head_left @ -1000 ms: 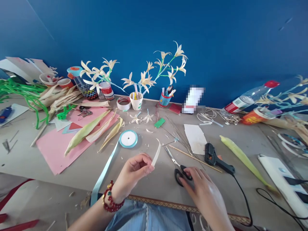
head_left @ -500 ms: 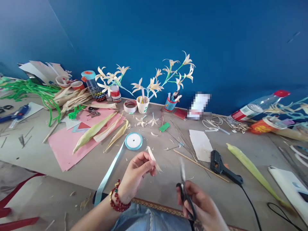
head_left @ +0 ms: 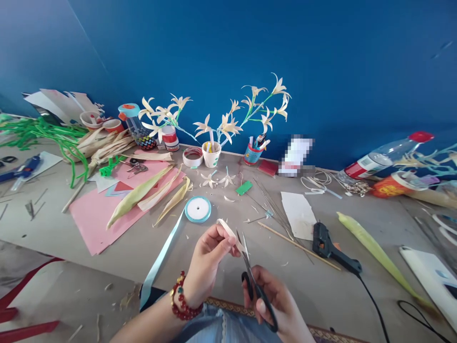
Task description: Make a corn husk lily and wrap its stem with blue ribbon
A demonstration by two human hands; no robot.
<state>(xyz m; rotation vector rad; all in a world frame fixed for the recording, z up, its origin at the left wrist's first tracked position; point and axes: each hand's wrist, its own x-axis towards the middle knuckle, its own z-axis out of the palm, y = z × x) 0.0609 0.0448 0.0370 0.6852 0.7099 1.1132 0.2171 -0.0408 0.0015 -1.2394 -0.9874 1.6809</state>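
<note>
Between thumb and fingers, my left hand (head_left: 217, 250) pinches a small cream corn husk piece (head_left: 225, 226), one end pointing up and the other toward the scissors. My right hand (head_left: 273, 297) has its fingers in the black handles of a pair of scissors (head_left: 247, 257). The blades are parted, and their tips are right beside the lower end of the husk piece; whether they touch it I cannot tell. Just beyond my left hand lies a spool of light blue ribbon (head_left: 198, 209), its loose end trailing to the table's near edge. Two small husk flowers (head_left: 209, 180) lie behind the spool.
A paper cup (head_left: 211, 155) holds husk flower branches by the blue wall. A black glue gun (head_left: 333, 252) with a cord, a thin stick (head_left: 298, 245) and a green husk (head_left: 378, 252) lie at right. Pink paper (head_left: 94, 219) with husks is at left; a bottle (head_left: 389, 155) leans back right.
My right hand has brought the scissors left and up to the husk piece, and the blades now stand apart. My left hand has shifted slightly right, still pinching the husk.
</note>
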